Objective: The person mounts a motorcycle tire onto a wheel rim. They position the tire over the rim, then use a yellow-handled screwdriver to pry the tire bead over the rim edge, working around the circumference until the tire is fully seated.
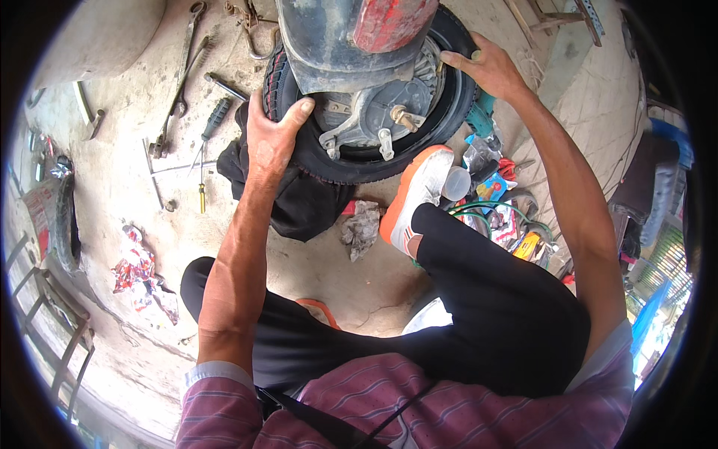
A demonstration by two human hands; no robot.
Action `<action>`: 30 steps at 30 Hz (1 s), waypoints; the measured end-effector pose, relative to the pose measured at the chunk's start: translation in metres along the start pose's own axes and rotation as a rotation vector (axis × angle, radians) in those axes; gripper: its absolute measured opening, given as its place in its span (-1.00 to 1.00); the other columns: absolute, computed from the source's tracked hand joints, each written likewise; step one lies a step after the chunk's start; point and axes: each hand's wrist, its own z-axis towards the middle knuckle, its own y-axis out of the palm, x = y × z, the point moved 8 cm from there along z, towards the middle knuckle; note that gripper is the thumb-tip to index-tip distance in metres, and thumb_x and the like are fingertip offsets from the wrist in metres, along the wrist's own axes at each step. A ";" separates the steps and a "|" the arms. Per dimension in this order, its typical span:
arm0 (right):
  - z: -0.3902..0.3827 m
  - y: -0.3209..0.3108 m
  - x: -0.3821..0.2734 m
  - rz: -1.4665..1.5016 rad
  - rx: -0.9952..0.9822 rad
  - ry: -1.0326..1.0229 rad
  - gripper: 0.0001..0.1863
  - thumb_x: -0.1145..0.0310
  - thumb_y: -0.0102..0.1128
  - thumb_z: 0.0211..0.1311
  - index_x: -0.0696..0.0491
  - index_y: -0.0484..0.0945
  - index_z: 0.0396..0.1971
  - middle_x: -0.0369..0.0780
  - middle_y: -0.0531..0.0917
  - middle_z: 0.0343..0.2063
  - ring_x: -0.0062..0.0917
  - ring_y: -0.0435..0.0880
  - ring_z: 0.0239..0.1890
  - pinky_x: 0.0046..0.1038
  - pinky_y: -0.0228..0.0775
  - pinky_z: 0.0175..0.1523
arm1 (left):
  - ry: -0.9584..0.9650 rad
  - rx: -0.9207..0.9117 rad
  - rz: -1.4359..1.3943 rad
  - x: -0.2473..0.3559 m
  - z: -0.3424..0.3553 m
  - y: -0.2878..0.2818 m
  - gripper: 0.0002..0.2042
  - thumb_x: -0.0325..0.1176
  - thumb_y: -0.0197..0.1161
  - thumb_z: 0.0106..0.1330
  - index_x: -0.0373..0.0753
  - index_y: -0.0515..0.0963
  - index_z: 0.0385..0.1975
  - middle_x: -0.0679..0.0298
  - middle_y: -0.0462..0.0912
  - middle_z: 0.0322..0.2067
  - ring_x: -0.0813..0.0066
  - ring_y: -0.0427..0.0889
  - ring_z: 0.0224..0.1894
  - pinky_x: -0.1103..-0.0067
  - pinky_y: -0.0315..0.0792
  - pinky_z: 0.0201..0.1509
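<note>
A black tire (359, 169) surrounds a dusty metal hub (366, 120) with a protruding axle, below a worn grey mudguard (321, 49) with a red panel. My left hand (277, 135) grips the tire's left side, thumb pointing up over its edge. My right hand (493, 67) holds its upper right side, thumb pressed toward the inner edge. A dark cloth (288, 213) lies below my left hand, by the wheel. My shoe (419, 194) is just below the tire.
Wrenches (179, 90) and screwdrivers (202, 191) lie at the left, near crumpled wrappers (142, 277). Assorted items with green hose (486, 206) pile at the right beside a teal tool (482, 120). A metal frame (56, 314) stands at the far left.
</note>
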 end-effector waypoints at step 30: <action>-0.041 0.053 0.028 0.077 -0.010 0.160 0.05 -0.58 0.20 0.13 0.27 0.59 0.06 0.09 0.74 -0.17 -0.12 0.72 0.00 -0.20 0.50 0.17 | -0.049 -0.151 0.057 0.057 0.029 -0.030 -0.09 0.20 0.55 0.07 -0.60 0.54 0.16 -0.17 0.73 -0.02 0.16 0.76 -0.03 0.42 0.58 0.16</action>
